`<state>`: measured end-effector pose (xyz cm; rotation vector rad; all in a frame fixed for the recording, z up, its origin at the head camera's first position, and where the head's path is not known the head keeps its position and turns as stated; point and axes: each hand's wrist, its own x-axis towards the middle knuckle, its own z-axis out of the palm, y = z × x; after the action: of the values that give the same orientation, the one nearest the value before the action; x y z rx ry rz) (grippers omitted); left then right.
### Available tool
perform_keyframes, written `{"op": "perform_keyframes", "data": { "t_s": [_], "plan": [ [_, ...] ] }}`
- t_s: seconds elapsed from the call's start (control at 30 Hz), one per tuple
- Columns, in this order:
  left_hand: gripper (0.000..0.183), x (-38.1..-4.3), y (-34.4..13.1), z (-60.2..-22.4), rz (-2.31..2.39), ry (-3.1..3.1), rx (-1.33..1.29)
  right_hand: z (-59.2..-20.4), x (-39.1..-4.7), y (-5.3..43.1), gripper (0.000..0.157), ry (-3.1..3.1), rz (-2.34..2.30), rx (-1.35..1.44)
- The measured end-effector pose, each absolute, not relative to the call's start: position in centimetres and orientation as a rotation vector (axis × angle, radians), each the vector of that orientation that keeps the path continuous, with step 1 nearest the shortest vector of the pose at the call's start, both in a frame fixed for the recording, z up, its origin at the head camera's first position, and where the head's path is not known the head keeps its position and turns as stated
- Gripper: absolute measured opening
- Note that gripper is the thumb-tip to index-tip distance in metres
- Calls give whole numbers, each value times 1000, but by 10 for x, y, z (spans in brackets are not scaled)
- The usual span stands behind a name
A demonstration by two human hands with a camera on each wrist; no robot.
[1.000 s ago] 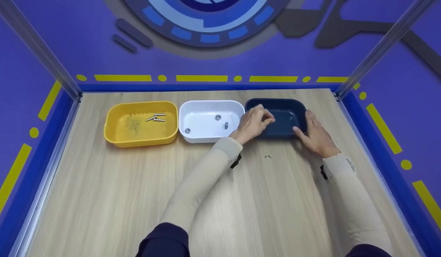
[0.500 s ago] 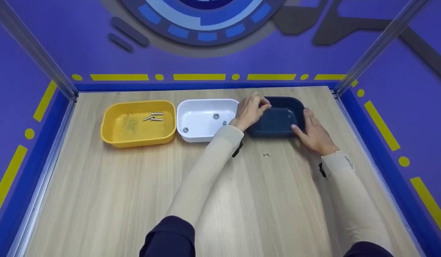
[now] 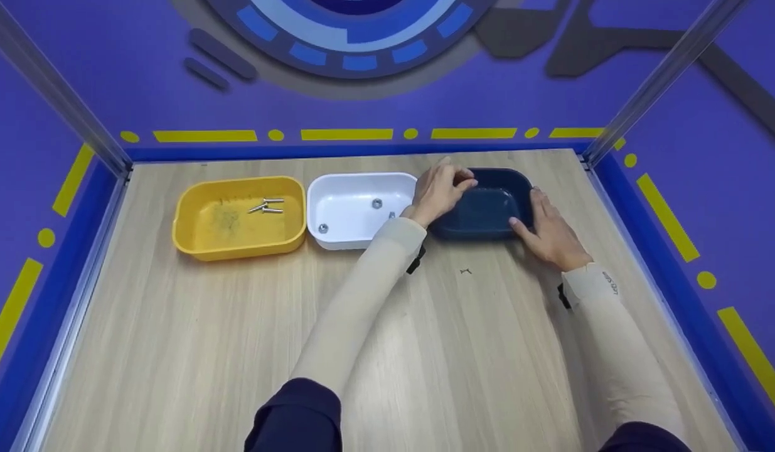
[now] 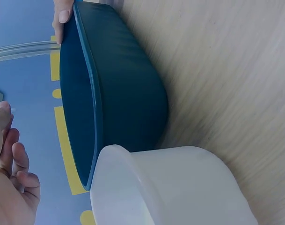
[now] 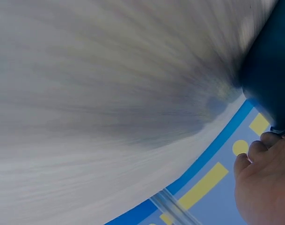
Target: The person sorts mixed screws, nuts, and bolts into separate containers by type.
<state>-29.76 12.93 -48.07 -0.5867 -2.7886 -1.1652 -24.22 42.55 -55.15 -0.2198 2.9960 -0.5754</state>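
Observation:
My left hand is above the left part of a dark blue bin. Its thumb and index fingertips meet in a pinch; in the left wrist view, a tiny clear sliver shows at those fingertips, too faint to name. The other fingers curl loosely. My right hand holds the bin's front right corner, thumb over the front rim and fingers along the right side. Left of the dark bin, a white bin contains nuts, one partly hidden by the left wrist.
A yellow bin with several metal bolts stands at the left end of the row. A small dark mark or piece is on the wooden table before the dark bin. Purple walls enclose the back and sides.
My left hand has moved slightly up and back from lower over the dark bin, its fingertips still together. My right hand keeps its place on the bin. The head view has shifted a little.

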Motion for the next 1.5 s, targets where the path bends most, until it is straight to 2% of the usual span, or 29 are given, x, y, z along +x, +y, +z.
{"op": "perform_keyframes", "data": {
  "t_s": [0.4,0.67,1.5],
  "plan": [
    [29,-300,122,-483,-1120,-2796,-576,-552,-242,426,99,3013,-565,-253],
    [28,-295,117,-481,-1148,-2779,-663,-548,-243,424,101,3005,-552,-229],
    [31,-241,115,-511,-1320,-2656,-877,-550,-241,425,101,3037,-487,-230]
  ]
}}
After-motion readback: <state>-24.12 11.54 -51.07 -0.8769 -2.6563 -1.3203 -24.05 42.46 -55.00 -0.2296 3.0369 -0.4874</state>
